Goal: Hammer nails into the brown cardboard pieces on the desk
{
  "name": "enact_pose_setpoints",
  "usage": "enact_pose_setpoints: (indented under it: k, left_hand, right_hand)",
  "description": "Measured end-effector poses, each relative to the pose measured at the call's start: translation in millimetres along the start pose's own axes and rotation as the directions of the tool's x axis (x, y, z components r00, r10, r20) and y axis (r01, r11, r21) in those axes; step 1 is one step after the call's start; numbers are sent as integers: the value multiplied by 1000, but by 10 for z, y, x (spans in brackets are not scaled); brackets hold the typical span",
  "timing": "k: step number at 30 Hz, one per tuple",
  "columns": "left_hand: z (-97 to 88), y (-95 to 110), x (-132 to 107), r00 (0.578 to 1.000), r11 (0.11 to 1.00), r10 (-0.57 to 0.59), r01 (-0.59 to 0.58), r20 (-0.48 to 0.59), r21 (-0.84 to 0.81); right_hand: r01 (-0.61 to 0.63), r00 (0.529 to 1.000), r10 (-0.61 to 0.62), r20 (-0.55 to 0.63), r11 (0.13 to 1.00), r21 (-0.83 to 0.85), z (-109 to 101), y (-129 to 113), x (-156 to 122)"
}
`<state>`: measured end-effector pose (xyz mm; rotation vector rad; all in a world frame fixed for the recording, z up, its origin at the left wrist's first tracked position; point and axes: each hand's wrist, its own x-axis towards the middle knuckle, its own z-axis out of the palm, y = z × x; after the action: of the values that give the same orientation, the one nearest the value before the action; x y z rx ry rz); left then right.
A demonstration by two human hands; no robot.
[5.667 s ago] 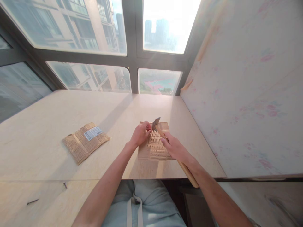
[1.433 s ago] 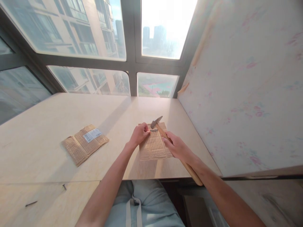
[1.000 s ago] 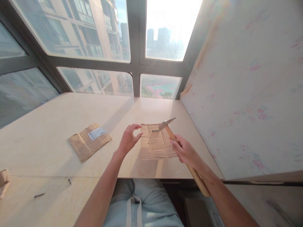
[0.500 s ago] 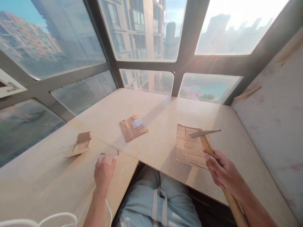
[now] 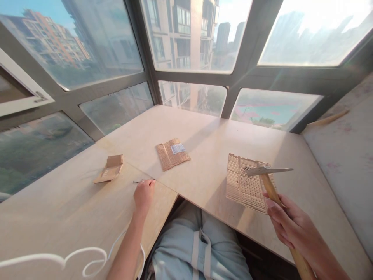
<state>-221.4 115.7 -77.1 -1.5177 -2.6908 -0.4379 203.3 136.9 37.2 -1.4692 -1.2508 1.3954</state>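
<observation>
My right hand (image 5: 291, 225) grips the wooden handle of a hammer (image 5: 269, 171), whose metal head hovers over a piece of corrugated cardboard (image 5: 243, 188) with rows of small nails in it. My left hand (image 5: 143, 193) reaches left onto the side table, fingers curled down onto a loose nail (image 5: 136, 181) lying there. Whether the fingers have the nail is hidden.
A flattened cardboard piece with a white label (image 5: 172, 153) lies mid-table. A small open cardboard box (image 5: 110, 173) sits on the left board. A white cable (image 5: 84, 260) loops at the lower left. Windows surround the wooden table (image 5: 204, 136); a padded wall (image 5: 346, 155) stands right.
My left hand left the nailed cardboard and swung left to the loose nails on the side table. The view turned left. The hammer lifted off the cardboard and stays in my right hand.
</observation>
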Motion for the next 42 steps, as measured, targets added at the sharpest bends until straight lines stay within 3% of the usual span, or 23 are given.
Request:
enact_pose_setpoints:
  k: [5,8,11,14,16,20,24,32,36,42]
  left_hand:
    - [21,11,97,999,995,34,-36,-17,-91]
    - [42,28,143,996,924,-89,77,-16,-374]
    - [22,102,162,978,685,-184,199,98,-701]
    - [-61,240,164,966,382,-166,247,197,-891]
    - [-144,346,168,963,216,-126,260,237,-941]
    - [-300,529,195,948,-32,-36,315,316,-949]
    - [-376,630,219,925,-205,18,375,380,-904]
    - [-483,865,204,885,-258,64,462,462,-849]
    - [-489,1148,188,860,-254,139,510,491,-822]
    - [-476,1684,178,816,-160,325,545,477,-823]
  right_hand:
    - [-11,1000,11,-17,1000,-9,11,9,-27]
    - [-18,1000,17,-10,999,-27,24,-14,-44]
    - [-30,1000,30,-3,999,-22,32,-28,-49]
    - [-41,999,41,-14,999,-17,31,-30,-51]
    - [-42,999,41,-16,999,-17,23,-29,-56]
    - [-35,999,35,-12,999,-10,-4,-20,-80]
    - [-43,999,43,-10,999,7,-44,20,-103]
    - [-60,997,62,-54,998,34,-120,77,-115]
    - [-54,997,57,-61,997,49,-170,119,-91]
    - [-76,993,82,-83,995,69,-276,238,-55]
